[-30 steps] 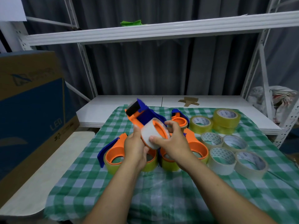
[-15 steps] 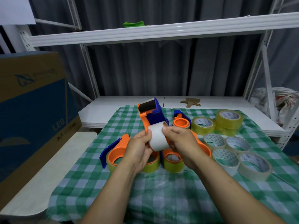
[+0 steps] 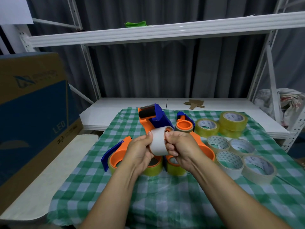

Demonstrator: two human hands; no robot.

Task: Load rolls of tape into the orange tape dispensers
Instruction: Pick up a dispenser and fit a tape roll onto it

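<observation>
A white tape roll (image 3: 158, 141) is held above the checked cloth (image 3: 165, 195). It is gripped from the left by the left hand (image 3: 140, 151) and pinched at its rim by the right hand (image 3: 183, 149). The roll is seated against the orange tape dispenser (image 3: 151, 118), whose lower body is hidden behind roll and fingers. "LED" is read on the cardboard box (image 3: 33, 104); the logo above is illegible. Print on the loose rolls (image 3: 230, 162) is too small to read. The loaded dispensers (image 3: 115, 157) are partly covered by the hands.
</observation>
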